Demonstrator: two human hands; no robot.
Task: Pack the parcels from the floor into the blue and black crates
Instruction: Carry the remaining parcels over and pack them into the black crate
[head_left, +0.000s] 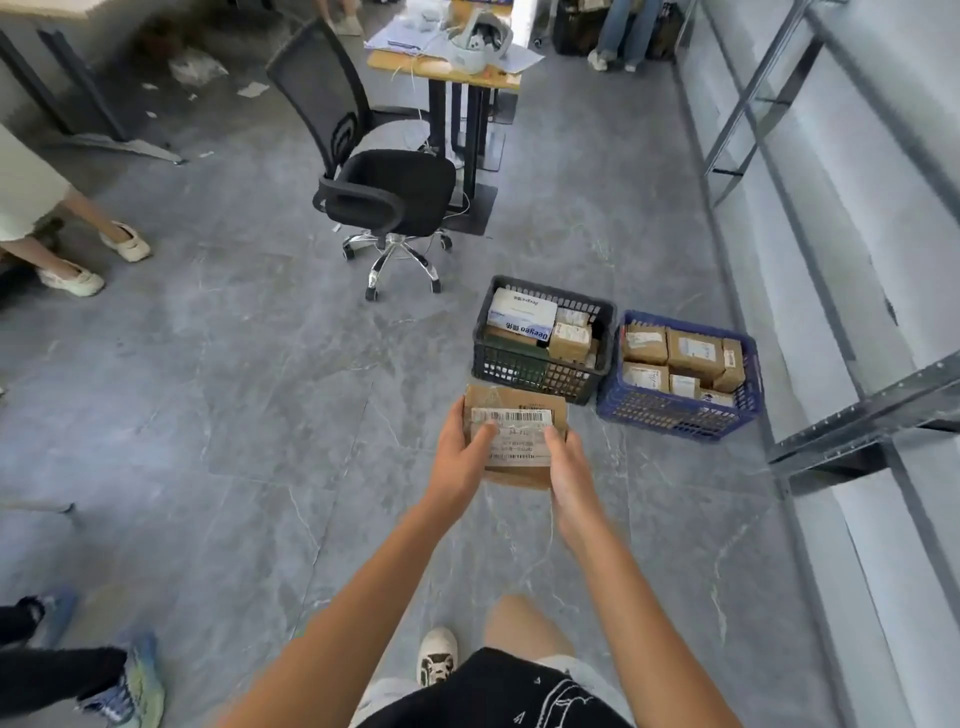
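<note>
I hold a brown cardboard parcel (519, 402) with a white barcode label in front of me, above the floor. My left hand (460, 460) grips its left side, thumb on the label. My right hand (569, 470) grips its right side the same way. Just beyond the parcel stands the black crate (530, 366), holding a white box, a dark green box and small brown parcels. To its right, touching it, is the blue crate (670, 413), filled with several brown labelled parcels.
A black office chair (387, 195) on wheels stands behind the crates, with a desk (441, 67) further back. Grey metal shelving (841, 410) runs along the right. Other people's feet are at the left (72, 280) and lower left (124, 686).
</note>
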